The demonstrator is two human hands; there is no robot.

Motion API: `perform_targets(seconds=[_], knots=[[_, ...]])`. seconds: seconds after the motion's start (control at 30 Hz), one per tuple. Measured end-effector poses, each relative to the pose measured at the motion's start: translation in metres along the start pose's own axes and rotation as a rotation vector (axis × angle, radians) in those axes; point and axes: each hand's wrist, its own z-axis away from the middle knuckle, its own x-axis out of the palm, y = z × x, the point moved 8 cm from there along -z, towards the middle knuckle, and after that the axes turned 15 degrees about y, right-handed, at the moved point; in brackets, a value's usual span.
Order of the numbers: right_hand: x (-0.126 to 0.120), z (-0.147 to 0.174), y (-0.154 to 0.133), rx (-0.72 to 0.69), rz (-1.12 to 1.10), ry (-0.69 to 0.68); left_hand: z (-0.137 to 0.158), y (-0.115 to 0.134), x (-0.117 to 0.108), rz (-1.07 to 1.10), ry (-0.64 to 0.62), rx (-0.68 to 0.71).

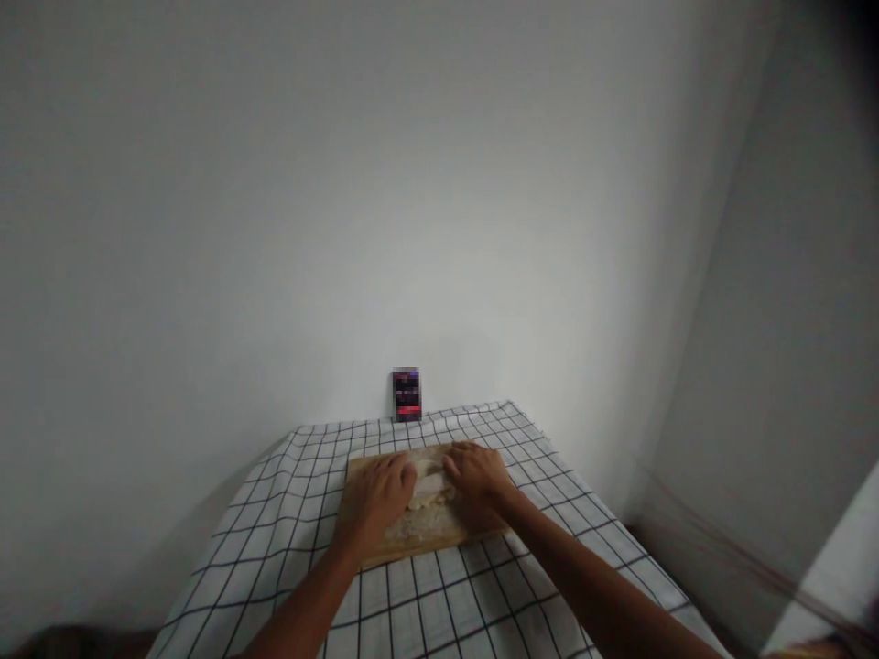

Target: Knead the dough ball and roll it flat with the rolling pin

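Pale dough (429, 502) with a ragged lower edge lies on a flour-dusted wooden board (405, 540). My left hand (385, 485) rests palm down at the dough's left side, its fingers bent forward and its thumb beside the dough. On the opposite side my right hand (479, 469) is also palm down, fingers curved over, thumb towards the dough. Between the two hands runs a smooth pale band; whether it is a rolling pin or a fold of dough I cannot tell. What lies under both palms is hidden.
A checked white cloth (426, 609) covers the table beneath the board. A small dark box-like object (407, 395), its face blurred, stands at the table's far edge against the white wall (439, 229). Another wall (769, 366) rises at the right.
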Motion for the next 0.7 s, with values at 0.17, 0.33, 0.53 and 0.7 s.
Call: perform_targets(seconds=[0.17,0.33,0.53,0.7], knots=[[0.018,-0.029,0.011,0.026,-0.011,-0.173,-0.030,-0.017,0.007,-0.006,-0.017,-0.096],[0.015,-0.027,0.012,0.026,0.003,-0.063,-0.029,-0.015,0.008,0.004,-0.016,-0.112],[-0.002,0.023,0.000,-0.019,0.006,0.066,0.015,0.003,0.003,0.016,0.140,0.063],[-0.002,0.031,0.003,-0.033,-0.056,0.008,0.017,0.006,0.005,0.006,0.101,0.089]])
